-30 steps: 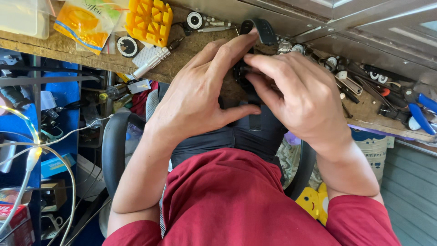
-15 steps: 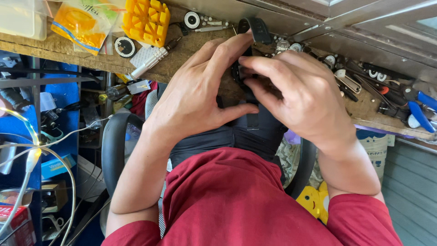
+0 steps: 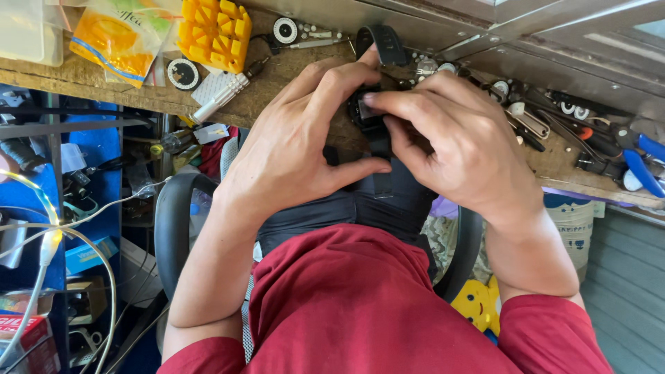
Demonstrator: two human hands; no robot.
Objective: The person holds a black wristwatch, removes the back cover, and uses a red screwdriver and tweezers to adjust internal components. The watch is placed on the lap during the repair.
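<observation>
While both hands meet over the edge of the worn wooden table (image 3: pixel 291 104), I see them closed around a small black wristwatch with a dark strap (image 3: pixel 370 111), which sits between them just above the table's near edge. The left hand (image 3: pixel 305 145) wraps it from the side, fingers curled over the top and thumb stretched underneath toward the strap. The right hand (image 3: pixel 457 145) grips from the other side, its fingers pressed on the watch case. The strap's far end arches up past the fingertips. On the table to the left lie a yellow plastic block with square pegs (image 3: pixel 215 31) and an orange plastic packet (image 3: pixel 118 38); blue-handled pliers (image 3: pixel 641 163) rest well apart on the right.
</observation>
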